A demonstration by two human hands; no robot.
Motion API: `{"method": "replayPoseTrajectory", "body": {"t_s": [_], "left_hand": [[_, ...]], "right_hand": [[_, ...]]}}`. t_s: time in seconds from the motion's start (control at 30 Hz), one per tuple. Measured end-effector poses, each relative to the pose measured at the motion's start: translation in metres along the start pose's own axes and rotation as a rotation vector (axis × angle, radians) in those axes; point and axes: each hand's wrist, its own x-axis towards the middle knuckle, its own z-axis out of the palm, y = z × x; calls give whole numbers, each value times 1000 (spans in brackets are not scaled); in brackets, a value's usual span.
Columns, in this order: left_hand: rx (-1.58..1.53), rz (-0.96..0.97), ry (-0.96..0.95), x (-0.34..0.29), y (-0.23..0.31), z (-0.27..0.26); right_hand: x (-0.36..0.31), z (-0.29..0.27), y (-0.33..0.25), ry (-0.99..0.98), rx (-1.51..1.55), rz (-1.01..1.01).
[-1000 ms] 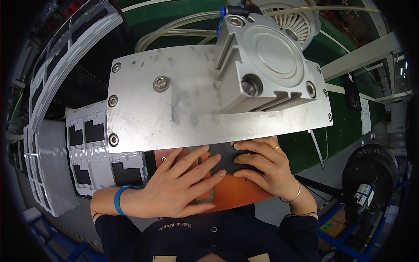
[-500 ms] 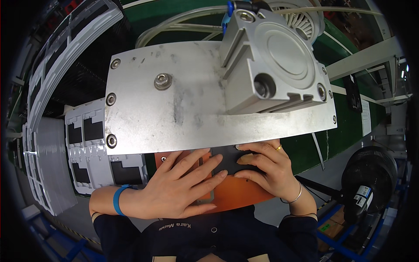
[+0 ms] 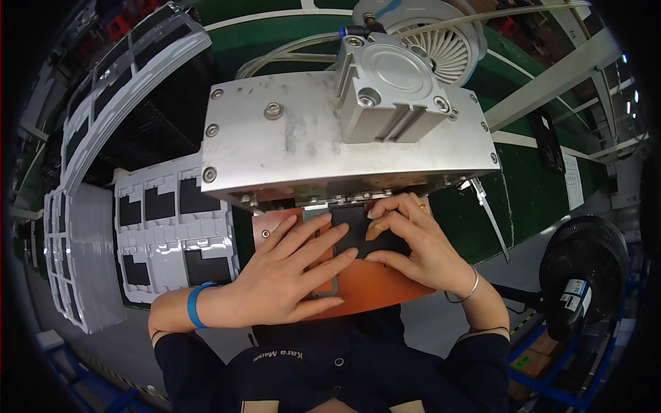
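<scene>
A flat dark grey sheet (image 3: 352, 230) lies on an orange plate (image 3: 375, 292) just in front of a metal press block (image 3: 289, 148). My left hand (image 3: 275, 275) rests flat with its fingers spread. Its fingertips reach the left part of the sheet and the greenish-grey strip beside it. On the right, my right hand (image 3: 420, 244) arches over the sheet, fingers bent and apart, tips touching its surface near the right side. Part of the sheet is hidden beneath this hand. A yellowish patch shows at one bent fingertip.
White plastic trays (image 3: 169, 224) holding dark cut pieces lie at left, beside tall tray stacks (image 3: 86, 255). An air cylinder (image 3: 392, 82) tops the press block. A black fan (image 3: 575, 275) stands at right. A dark device (image 3: 546, 141) lies on the green table (image 3: 530, 182).
The view has shifted, so the press block sits higher and smaller and its underside shows. My right fingers have bent further over the sheet. The left hand stays spread on the plate.
</scene>
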Motion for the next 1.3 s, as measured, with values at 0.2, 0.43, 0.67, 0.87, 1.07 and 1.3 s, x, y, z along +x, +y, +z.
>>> {"method": "replayPoseTrajectory", "body": {"t_s": [0.2,0.43,0.67,0.87,1.07,1.3], "left_hand": [[5,18,65,3,11,-6],[-29,10,148,2,25,-7],[-430,-200,239,23,23,-12],[-995,-633,-242,44,15,-18],[-992,-684,-227,8,23,-37],[-1006,-857,54,-69,22,-41]], "right_hand": [[-9,-8,3,5,483,290],[-23,-30,23,-12,1050,655],[-31,-14,2,40,912,486],[-33,-9,-5,179,929,454],[-35,-8,6,358,61,224],[-29,10,14,427,-517,147]]}}
